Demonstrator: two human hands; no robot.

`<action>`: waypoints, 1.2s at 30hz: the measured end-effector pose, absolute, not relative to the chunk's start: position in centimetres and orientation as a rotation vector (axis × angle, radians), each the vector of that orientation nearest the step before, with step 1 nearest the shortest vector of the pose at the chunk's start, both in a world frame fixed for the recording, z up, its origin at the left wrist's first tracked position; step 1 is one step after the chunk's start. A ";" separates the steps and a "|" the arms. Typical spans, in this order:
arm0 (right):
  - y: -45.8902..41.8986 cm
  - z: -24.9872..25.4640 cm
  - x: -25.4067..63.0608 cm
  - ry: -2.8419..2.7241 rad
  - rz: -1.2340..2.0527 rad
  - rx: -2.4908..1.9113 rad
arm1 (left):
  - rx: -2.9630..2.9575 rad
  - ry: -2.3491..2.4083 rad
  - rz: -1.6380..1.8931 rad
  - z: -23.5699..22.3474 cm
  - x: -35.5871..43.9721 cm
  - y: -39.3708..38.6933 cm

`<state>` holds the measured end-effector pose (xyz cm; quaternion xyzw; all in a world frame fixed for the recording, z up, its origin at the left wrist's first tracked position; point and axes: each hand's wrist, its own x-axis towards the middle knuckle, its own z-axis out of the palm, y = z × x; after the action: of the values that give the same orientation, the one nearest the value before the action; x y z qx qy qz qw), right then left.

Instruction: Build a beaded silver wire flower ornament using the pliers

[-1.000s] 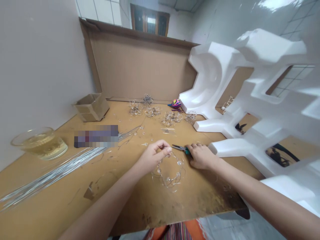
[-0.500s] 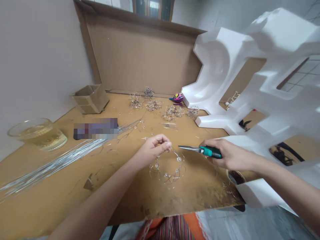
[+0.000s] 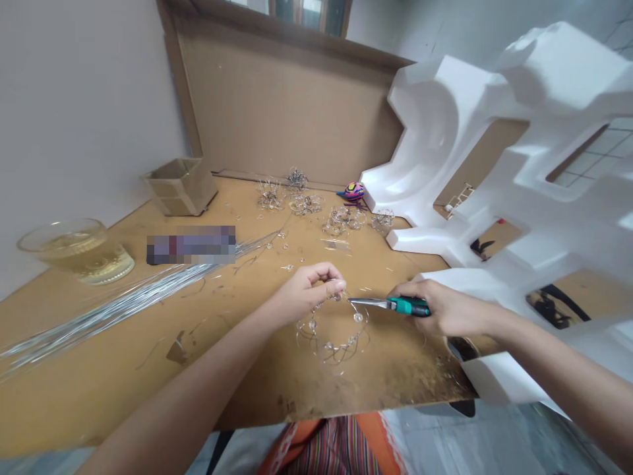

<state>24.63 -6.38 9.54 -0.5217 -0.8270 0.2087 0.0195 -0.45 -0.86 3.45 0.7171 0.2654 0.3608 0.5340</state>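
Observation:
Between thumb and fingers my left hand (image 3: 316,288) pinches the top of a wire ring with clear beads (image 3: 352,341), which hangs over the table with loose wire ends around it. My right hand (image 3: 440,307) is wrapped round the green and black handles of long-nose pliers (image 3: 408,305). The pliers point left, their tips beside the upper right of the ring, close to my left fingertips. Whether the tips touch the wire I cannot tell. Several finished-looking bundles of beaded wire (image 3: 341,220) lie toward the back of the table.
A bundle of straight silver wires (image 3: 143,300) lies at left, beside a blurred-out purple packet (image 3: 190,245). A glass of yellowish liquid (image 3: 79,254) and a cardboard box (image 3: 182,191) stand behind. White foam packaging (image 3: 425,125) borders the right side. A colourful ornament (image 3: 353,192) sits at the back.
The pliers, earlier low in my right hand near the ring, were lifted and drawn right, then came back left to the ring. My left hand keeps its pinch on the ring.

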 end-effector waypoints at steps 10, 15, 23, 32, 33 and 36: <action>-6.1 9.0 24.8 -2.614 0.762 -1.604 | 1.699 0.628 0.846 3.4 -0.5 -0.8; -6.0 9.0 25.0 -2.629 0.757 -1.608 | 1.696 0.614 0.830 3.4 -0.4 -0.7; -5.9 8.9 24.7 -2.615 0.829 -1.617 | 1.687 0.625 0.820 3.2 -0.3 -0.7; -6.0 8.7 24.6 -2.562 0.902 -1.634 | 1.671 0.649 0.816 3.4 -0.2 -0.8; -6.1 8.7 24.6 -2.557 0.895 -1.640 | 1.664 0.652 0.813 3.4 -0.2 -0.7; -6.3 8.6 24.5 -2.545 0.890 -1.650 | 1.650 0.641 0.807 3.3 -0.1 -0.7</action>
<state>24.50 -6.26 8.57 -0.5220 -0.8050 0.2817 -0.0095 -0.14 -0.67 3.31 0.7009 0.2724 0.3427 0.5631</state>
